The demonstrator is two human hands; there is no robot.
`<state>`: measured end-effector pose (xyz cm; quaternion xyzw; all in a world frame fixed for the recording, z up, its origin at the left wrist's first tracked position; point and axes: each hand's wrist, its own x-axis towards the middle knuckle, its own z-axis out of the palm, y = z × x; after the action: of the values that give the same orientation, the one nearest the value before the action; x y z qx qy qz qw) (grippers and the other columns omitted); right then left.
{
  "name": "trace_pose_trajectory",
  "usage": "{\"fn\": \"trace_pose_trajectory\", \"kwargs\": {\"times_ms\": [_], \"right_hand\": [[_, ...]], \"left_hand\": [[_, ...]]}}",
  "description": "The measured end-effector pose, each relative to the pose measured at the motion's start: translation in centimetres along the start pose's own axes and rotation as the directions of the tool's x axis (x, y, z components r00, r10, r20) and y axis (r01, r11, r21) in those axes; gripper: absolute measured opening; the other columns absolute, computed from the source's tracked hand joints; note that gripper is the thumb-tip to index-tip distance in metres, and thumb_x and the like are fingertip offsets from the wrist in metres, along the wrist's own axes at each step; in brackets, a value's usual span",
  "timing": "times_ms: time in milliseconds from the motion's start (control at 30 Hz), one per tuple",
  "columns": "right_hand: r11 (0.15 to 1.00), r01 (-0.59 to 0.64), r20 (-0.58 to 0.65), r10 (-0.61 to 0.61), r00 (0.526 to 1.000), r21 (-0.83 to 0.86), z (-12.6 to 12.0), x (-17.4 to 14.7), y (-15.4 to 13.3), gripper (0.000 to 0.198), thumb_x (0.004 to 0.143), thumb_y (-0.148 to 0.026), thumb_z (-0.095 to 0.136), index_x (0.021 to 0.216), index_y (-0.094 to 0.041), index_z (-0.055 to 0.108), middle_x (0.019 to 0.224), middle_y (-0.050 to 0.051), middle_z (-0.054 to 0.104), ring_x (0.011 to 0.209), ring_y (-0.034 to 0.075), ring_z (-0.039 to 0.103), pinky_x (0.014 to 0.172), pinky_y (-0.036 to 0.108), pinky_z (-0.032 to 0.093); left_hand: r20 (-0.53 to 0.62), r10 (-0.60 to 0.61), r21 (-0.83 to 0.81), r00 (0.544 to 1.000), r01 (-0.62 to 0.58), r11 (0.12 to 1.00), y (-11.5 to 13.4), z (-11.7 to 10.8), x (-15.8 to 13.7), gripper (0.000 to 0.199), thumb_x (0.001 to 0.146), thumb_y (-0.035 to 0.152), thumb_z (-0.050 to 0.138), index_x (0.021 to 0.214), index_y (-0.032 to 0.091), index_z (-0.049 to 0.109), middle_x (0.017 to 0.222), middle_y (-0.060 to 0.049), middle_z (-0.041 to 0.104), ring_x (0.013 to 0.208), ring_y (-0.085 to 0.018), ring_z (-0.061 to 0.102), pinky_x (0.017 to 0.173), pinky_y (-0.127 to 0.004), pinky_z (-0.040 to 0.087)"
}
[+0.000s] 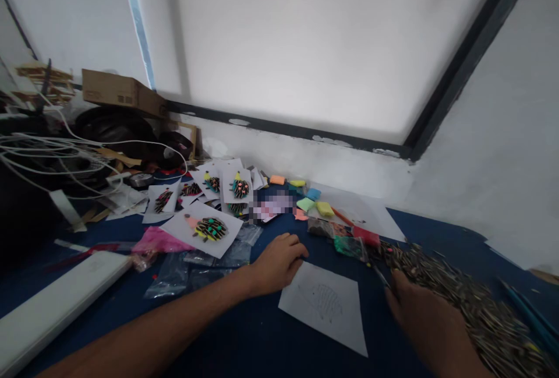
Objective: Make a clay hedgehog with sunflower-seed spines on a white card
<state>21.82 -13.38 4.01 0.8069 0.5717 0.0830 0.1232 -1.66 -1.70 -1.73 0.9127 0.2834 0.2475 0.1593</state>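
- While the loose white sheet (321,308) is lying flat on the blue tabletop (248,337) between both hands, its faint spiny-animal outline (327,301) is showing face up, uncovered; sheet is serving as clock centre.
- At 10 o'clock, left hand (279,264) is resting with fingers bent, tips sitting at the sheet's upper corner; can't tell if they're pinching or just touching.
- At 3 o'clock, right hand (425,314) is blurring; fingers look to be gripping a thin tool (379,274), nearly no gap, tip pointing toward 11 o'clock, off the paper. Tool type: can't tell.
- Handling well, as judged: left fingertips should be pressing the corner lightly, staying off the lines; right fingers should be holding the tool firmly, wrist not dragging loose bits onto the sheet.
- Also at 3 o'clock, a pile of small dark slivers (476,302) is spreading just beside the right hand.
- At 1 o'clock, a red pack (365,236) is lying by a green plastic bag (350,248).
- At 12, small coloured packs (324,209) are sitting well apart from the sheet.
- At 10, farther out, decorated animal pictures (205,229) are overlapping.
- At 9, clear plastic bags (168,276) are lying crumpled; beyond, a long white bar (56,296) is stretching.
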Motion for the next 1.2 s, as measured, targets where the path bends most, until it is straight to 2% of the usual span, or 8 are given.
{"fn": "trace_pose_trajectory", "kwargs": {"times_ms": [267, 433, 567, 667, 733, 833, 1033, 1200], "right_hand": [[1.000, -0.012, 0.115, 0.012, 0.993, 0.001, -0.3, 0.2, 0.1, 0.031, 0.095, -0.023, 0.034, 0.089, -0.015, 0.063, 0.081, 0.013, 0.073, 0.079, 0.030, 0.072, 0.062, 0.036, 0.049], [1.000, -0.014, 0.089, 0.013, 0.996, 0.012, 0.0, 0.4, 0.6, 0.030, 0.096, -0.023, 0.033, 0.093, -0.014, 0.061, 0.081, 0.013, 0.073, 0.079, 0.030, 0.072, 0.059, 0.035, 0.048], [1.000, -0.013, 0.058, 0.012, 0.998, 0.013, 0.4, 0.4, 0.6, 0.028, 0.096, -0.024, 0.035, 0.103, -0.012, 0.059, 0.082, 0.015, 0.073, 0.075, 0.030, 0.072, 0.056, 0.034, 0.048], [1.000, -0.007, 0.052, 0.006, 0.999, 0.010, 0.4, 0.3, 0.6, 0.027, 0.095, -0.022, 0.035, 0.100, -0.014, 0.060, 0.083, 0.015, 0.072, 0.076, 0.028, 0.072, 0.057, 0.032, 0.047], [1.000, -0.009, 0.065, 0.008, 0.998, 0.015, 0.3, 0.2, 0.6, 0.026, 0.095, -0.020, 0.035, 0.096, -0.014, 0.061, 0.082, 0.014, 0.072, 0.077, 0.028, 0.072, 0.057, 0.032, 0.047], [0.999, -0.022, 0.080, 0.020, 0.997, 0.025, 0.2, 0.3, 0.8, 0.025, 0.094, -0.020, 0.037, 0.096, -0.013, 0.061, 0.083, 0.013, 0.071, 0.078, 0.029, 0.071, 0.058, 0.034, 0.048], [0.999, -0.025, -0.070, 0.026, 0.997, 0.026, 1.0, 0.5, 1.0, 0.025, 0.095, -0.028, 0.040, 0.099, -0.017, 0.061, 0.091, 0.012, 0.069, 0.071, 0.026, 0.070, 0.050, 0.030, 0.043], [0.996, 0.086, -0.269, -0.080, 0.960, 0.014, 2.2, 0.8, 0.6, 0.017, 0.089, -0.023, 0.047, 0.087, -0.018, 0.064, 0.089, 0.009, 0.065, 0.064, 0.018, 0.067, 0.045, 0.023, 0.037]], "left_hand": [[0.024, -0.043, 0.019, 0.999, 0.042, 0.999, 0.0, 0.1, 0.5, 0.007, 0.083, 0.013, 0.050, 0.083, 0.018, 0.055, 0.086, -0.004, 0.059, 0.082, -0.018, 0.052, 0.073, -0.031, 0.037], [0.099, -0.118, 0.042, 0.988, 0.114, 0.993, 0.5, -0.6, 1.3, 0.008, 0.080, 0.013, 0.052, 0.082, 0.018, 0.057, 0.087, -0.005, 0.060, 0.085, -0.019, 0.055, 0.073, -0.030, 0.042], [0.126, -0.170, 0.138, 0.977, 0.153, 0.979, 0.6, -1.1, 2.5, 0.018, 0.083, 0.017, 0.050, 0.097, 0.018, 0.061, 0.113, -0.010, 0.059, 0.103, -0.024, 0.056, 0.084, -0.034, 0.046], [0.135, -0.183, 0.194, 0.974, 0.155, 0.969, 0.1, -1.0, 3.7, 0.033, 0.084, 0.020, 0.051, 0.115, 0.012, 0.057, 0.140, -0.017, 0.041, 0.121, -0.033, 0.047, 0.097, -0.045, 0.041], [0.143, -0.199, 0.218, 0.970, 0.165, 0.962, -0.5, -0.7, 4.5, 0.048, 0.086, 0.023, 0.050, 0.131, 0.009, 0.045, 0.148, -0.021, 0.031, 0.129, -0.037, 0.038, 0.102, -0.050, 0.036], [0.162, -0.200, 0.229, 0.966, 0.161, 0.960, -1.0, -0.1, 5.1, 0.052, 0.089, 0.025, 0.045, 0.138, 0.010, 0.038, 0.148, -0.018, 0.032, 0.134, -0.035, 0.033, 0.106, -0.050, 0.033], [0.140, -0.107, 0.254, 0.984, 0.068, 0.965, -0.4, 0.5, 4.8, 0.039, 0.092, 0.021, 0.039, 0.128, 0.018, 0.053, 0.147, -0.014, 0.037, 0.134, -0.032, 0.035, 0.105, -0.049, 0.034], [0.103, 0.069, 0.272, 0.992, -0.095, 0.958, 0.8, 0.9, 5.6, 0.048, 0.090, 0.023, 0.047, 0.137, 0.021, 0.043, 0.149, -0.013, 0.032, 0.136, -0.031, 0.032, 0.105, -0.046, 0.035]]}}
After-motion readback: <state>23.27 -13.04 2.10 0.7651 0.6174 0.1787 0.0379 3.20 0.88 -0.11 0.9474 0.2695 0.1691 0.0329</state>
